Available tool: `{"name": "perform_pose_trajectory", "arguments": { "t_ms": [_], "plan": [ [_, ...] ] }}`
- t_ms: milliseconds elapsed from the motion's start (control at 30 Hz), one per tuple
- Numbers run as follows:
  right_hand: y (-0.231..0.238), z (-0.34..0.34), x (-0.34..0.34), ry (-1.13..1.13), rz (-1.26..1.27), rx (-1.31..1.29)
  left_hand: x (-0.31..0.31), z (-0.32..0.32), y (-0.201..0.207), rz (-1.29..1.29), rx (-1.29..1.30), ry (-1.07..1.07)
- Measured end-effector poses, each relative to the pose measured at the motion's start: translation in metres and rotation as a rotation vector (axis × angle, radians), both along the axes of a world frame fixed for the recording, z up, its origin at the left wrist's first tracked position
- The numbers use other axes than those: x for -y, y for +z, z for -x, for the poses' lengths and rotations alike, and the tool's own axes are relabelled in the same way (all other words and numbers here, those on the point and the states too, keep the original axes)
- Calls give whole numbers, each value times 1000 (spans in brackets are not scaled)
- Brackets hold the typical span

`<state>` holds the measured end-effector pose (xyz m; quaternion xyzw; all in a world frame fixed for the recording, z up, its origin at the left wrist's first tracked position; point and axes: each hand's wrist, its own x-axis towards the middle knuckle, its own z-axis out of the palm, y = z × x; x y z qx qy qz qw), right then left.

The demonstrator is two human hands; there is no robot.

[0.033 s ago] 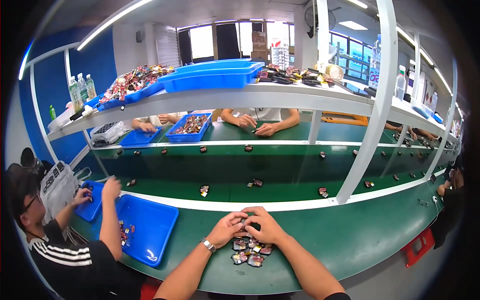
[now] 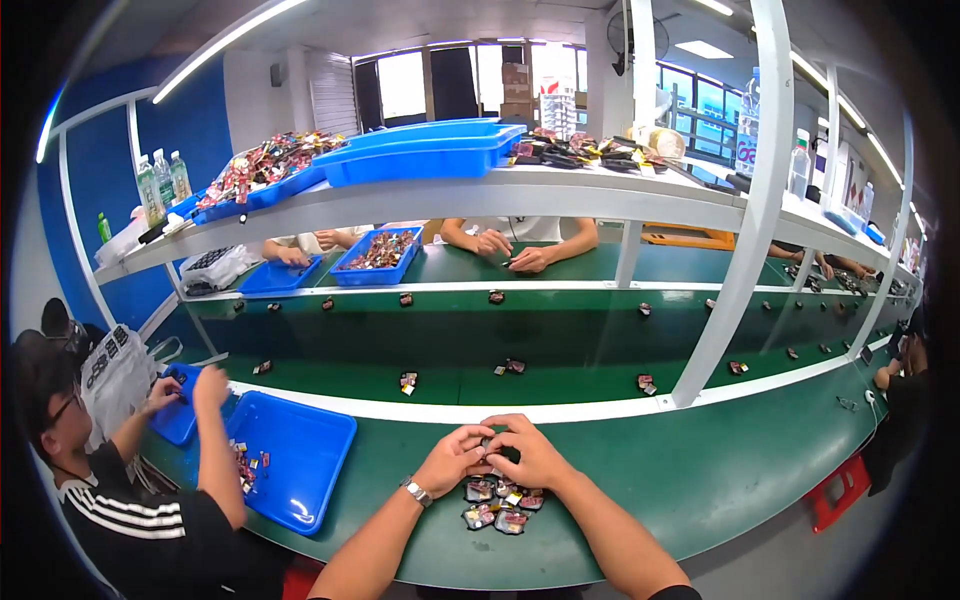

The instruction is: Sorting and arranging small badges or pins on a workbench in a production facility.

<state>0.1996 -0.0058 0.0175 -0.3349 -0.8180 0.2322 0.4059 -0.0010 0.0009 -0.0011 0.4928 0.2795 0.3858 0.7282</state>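
Note:
My left hand (image 2: 453, 462) and my right hand (image 2: 527, 455) meet above the green table, fingers pinched together around a small dark part (image 2: 487, 443). Most of that part is hidden by my fingers, so its exact kind does not show. Just below my hands lies a cluster of several small black-edged parts (image 2: 511, 521) with reddish, yellow and whitish pieces in them. They lie flat and close together between my forearms. A metal-banded watch (image 2: 416, 491) is on my left wrist.
A blue tray (image 2: 335, 450) with small reddish parts stands left, beside a co-worker (image 2: 130, 520). Ahead, a green belt (image 2: 560, 345) carries scattered parts behind a white rail (image 2: 560, 411). A slanting white post (image 2: 735, 220) and a loaded shelf (image 2: 560, 190) rise beyond.
The co-worker's raised hand at the left has shifted slightly left and down. My own hands show almost no movement.

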Motion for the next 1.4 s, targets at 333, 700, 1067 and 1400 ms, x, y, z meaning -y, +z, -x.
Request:
{"name": "perform_pose_trajectory", "arguments": {
  "t_ms": [333,700,1067,1400],
  "plan": [
    [-3,10,7,-147,-33,-49,-1,-1,-6,48,111,21],
    [-13,17,8,-238,-51,-108,-1,-1,-4,57,117,40],
    [-17,19,5,-243,44,-156,1,-5,-7,28,73,86],
    [-16,22,10,-285,-75,-156,-3,-1,-8,30,167,34]
  ]
}}
